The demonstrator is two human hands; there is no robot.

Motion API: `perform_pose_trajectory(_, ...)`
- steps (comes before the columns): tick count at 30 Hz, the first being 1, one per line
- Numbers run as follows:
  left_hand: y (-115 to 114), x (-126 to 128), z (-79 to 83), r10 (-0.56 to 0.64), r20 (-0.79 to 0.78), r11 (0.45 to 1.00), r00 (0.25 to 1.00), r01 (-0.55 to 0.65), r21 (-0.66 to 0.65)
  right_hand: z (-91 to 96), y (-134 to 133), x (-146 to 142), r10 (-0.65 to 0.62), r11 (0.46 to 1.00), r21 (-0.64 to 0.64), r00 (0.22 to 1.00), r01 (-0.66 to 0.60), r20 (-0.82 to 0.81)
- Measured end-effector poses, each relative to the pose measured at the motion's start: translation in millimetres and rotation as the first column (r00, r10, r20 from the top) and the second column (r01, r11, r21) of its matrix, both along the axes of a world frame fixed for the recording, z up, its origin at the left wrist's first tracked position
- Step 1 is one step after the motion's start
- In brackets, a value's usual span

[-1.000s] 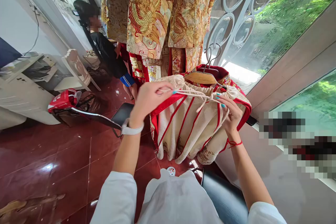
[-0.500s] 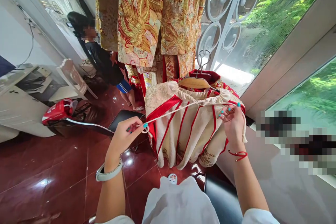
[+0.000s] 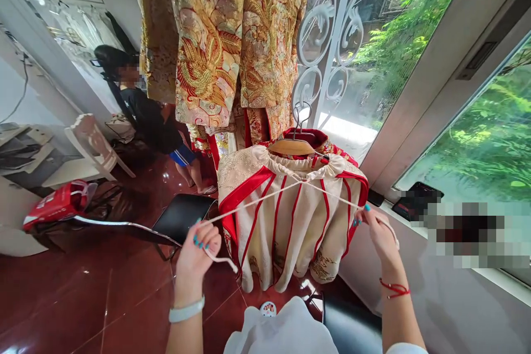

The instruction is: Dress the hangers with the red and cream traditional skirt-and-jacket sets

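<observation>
A cream garment with red trim (image 3: pixel 286 221) hangs in front of me on a wooden hanger (image 3: pixel 291 147). Its gathered top edge has a cream drawstring (image 3: pixel 257 201), whose two ends cross at the middle of the front. My left hand (image 3: pixel 201 246) is closed around one end, a short tail dangling below the fingers. The other end is pinched in my right hand (image 3: pixel 378 229), its tail looping past the wrist. Both strands stretch taut outward from the crossing.
Embroidered gold garments (image 3: pixel 211 55) hang behind. A person in dark clothes (image 3: pixel 145 116) stands at the back left. Black chairs (image 3: pixel 186 215) are left and below; a red bag (image 3: pixel 58 204) lies farther left. A windowed wall with a sill (image 3: pixel 431 235) runs along the right.
My hands have moved apart and lower, pulling the drawstring ends outward into a crossing at the waist. My left fingers have curled round their strand. The view has shifted right.
</observation>
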State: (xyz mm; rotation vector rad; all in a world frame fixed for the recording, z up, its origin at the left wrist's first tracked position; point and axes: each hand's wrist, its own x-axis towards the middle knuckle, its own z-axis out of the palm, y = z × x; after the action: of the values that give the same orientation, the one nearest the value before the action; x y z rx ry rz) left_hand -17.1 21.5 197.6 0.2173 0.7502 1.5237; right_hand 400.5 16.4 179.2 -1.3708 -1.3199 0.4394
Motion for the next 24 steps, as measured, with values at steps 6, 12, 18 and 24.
perform_pose_trajectory(6,54,-39,102.0,-0.018,0.076,0.989,0.997,0.007,0.149,87.1,53,46,-0.182,0.97,0.173,0.982,0.17,0.057)
perform_pose_trajectory(12,67,-47,58.2,0.019,-0.018,0.999,1.0,-0.019,0.036,25.8,46,49,-0.102,0.995,-0.006,0.99,0.102,-0.099)
perform_pose_trajectory(18,41,-45,-10.0,0.119,-0.678,0.992,0.726,-0.112,0.054,-8.8,12,6,-0.09,0.994,-0.087,0.939,0.065,-0.332)
perform_pose_trajectory(24,14,50,-0.6,0.57,-0.808,0.804,-0.153,-0.101,0.586,12.0,-34,-38,0.059,0.987,0.16,0.902,0.012,-0.428)
